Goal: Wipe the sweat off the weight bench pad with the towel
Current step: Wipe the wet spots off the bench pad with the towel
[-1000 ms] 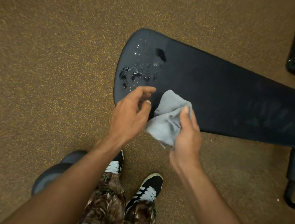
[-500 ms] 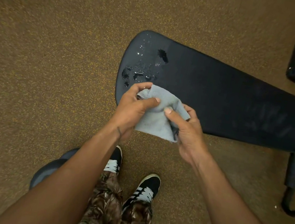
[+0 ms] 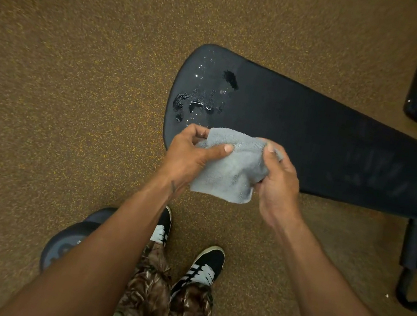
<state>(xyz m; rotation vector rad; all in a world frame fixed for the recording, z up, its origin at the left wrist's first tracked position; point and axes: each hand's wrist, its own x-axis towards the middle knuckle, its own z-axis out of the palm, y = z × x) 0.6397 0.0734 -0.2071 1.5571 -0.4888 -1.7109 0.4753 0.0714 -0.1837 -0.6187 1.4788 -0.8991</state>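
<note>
- The small grey terry towel (image 3: 230,168) is held in the air by both hands, over the near edge of the long black padded weight bench pad (image 3: 315,137).
- The left hand (image 3: 190,154) pinches the towel's left top corner; the right hand (image 3: 278,180) is closed on its right side.
- Sweat drops (image 3: 200,98) shine on the rounded end of the pad (just beyond the towel, not touched).
- A grey round dumbbell (image 3: 69,242) lies on the brown speckled floor (image 3: 59,105) beside the black striped shoes (image 3: 206,265).

Dim warm light, blurry edges
</note>
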